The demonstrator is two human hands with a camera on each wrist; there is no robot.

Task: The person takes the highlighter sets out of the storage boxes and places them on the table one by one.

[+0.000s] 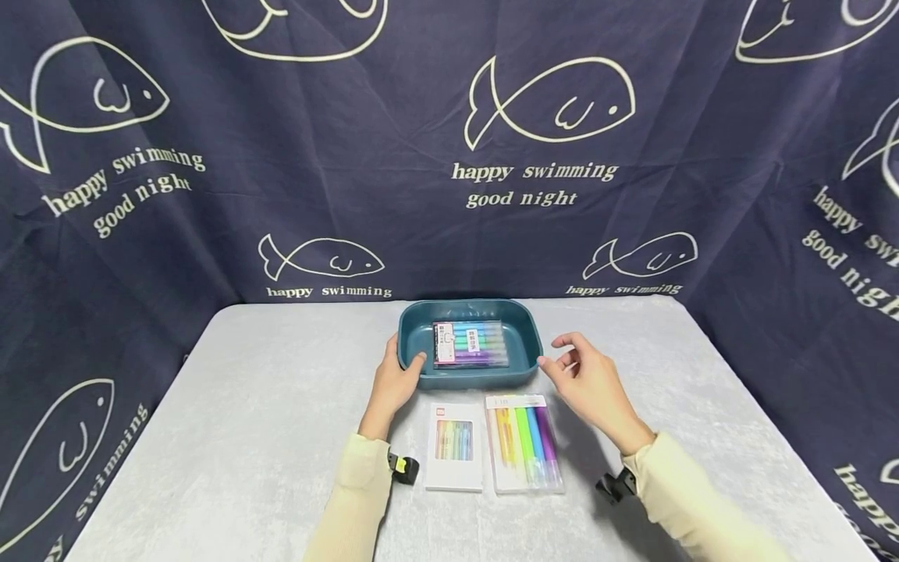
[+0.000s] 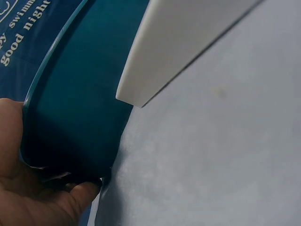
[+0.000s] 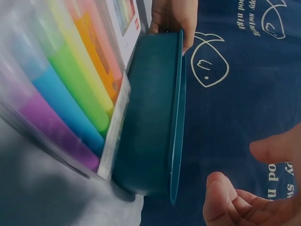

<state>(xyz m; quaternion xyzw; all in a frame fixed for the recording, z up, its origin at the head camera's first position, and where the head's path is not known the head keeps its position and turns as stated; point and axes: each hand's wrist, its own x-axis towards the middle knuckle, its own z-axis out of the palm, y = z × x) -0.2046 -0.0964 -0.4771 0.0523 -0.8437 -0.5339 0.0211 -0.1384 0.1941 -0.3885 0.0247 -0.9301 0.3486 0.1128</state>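
Note:
A dark teal plastic basin (image 1: 523,336) stands near the table's back edge. My left hand (image 1: 395,380) grips its left side, thumb over the rim and fingers outside, as the left wrist view (image 2: 42,193) also shows. Inside the basin lies a clear pack of coloured pens (image 1: 485,345) with a label at its left end. Just off the basin's right front corner is my right hand (image 1: 586,378), fingers loosely bent and holding nothing; the right wrist view shows a gap between its fingertips (image 3: 218,188) and the rim.
In front of the basin, side by side, lie a white box (image 1: 454,476) with a window showing coloured pens and a clear case of thick coloured markers (image 1: 525,445). A dark blue curtain (image 1: 421,195) with fish prints hangs behind the grey table (image 1: 281,437).

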